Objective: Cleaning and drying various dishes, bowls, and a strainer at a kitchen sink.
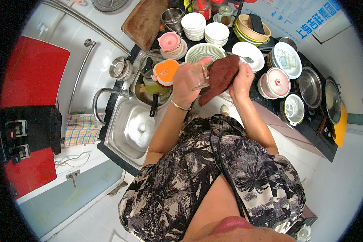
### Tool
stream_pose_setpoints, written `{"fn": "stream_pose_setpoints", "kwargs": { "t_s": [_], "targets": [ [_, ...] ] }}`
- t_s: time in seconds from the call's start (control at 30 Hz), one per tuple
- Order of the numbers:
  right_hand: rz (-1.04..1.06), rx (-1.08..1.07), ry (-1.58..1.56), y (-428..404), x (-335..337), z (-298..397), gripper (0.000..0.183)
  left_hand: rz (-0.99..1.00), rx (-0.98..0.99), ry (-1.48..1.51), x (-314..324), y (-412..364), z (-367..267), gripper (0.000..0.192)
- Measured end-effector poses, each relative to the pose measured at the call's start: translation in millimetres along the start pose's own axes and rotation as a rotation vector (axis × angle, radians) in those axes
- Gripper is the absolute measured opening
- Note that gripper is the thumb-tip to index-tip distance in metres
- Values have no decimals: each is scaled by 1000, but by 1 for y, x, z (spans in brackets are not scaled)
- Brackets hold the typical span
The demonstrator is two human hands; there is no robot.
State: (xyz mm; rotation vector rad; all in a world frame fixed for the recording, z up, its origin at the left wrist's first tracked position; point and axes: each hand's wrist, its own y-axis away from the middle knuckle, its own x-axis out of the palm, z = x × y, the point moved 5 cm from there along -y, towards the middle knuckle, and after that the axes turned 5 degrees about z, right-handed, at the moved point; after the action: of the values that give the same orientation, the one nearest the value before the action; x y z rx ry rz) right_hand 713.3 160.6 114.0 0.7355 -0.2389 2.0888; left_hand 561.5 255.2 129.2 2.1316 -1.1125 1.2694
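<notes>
My left hand (184,83) holds a small clear glass cup (197,77), tilted, with the fingers behind it. A dark brown cloth (222,77) hangs from my right hand (242,79), which grips its upper right part. The cloth's left edge lies close beside the cup; whether they touch I cannot tell. Just beyond both hands stands a pale green and white colander (205,52). A white plate (248,53) with a spoon (247,59) is behind my right hand. An orange lid (166,72) is left of my left hand.
At left, a steel sink (116,133) holds suds under a curved faucet (98,96). A second basin (137,93) holds dishes and a black-handled pan. White bowls (193,25), a pink bowl (168,41), a lidded container (277,81) and a metal basin (310,87) stand on the dark counter.
</notes>
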Motion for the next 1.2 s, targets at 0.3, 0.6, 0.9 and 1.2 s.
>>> {"fn": "stream_pose_setpoints", "kwargs": {
  "t_s": [0.3, 0.6, 0.9, 1.2],
  "targets": [
    [463, -774, 713, 66, 80, 84, 10, -260, 144, -364, 5, -13, -1, 31],
    [625, -832, 970, 61, 103, 56, 37, -237, 288, -219, 31, -21, -2, 32],
    [375, 150, 104, 36, 79, 12, 40, -132, 689, -1306, 47, -21, -33, 20],
    [440, 949, -441, 28, 56, -12, 31, 292, 632, -1509, 84, -12, -37, 48]
  ]
}}
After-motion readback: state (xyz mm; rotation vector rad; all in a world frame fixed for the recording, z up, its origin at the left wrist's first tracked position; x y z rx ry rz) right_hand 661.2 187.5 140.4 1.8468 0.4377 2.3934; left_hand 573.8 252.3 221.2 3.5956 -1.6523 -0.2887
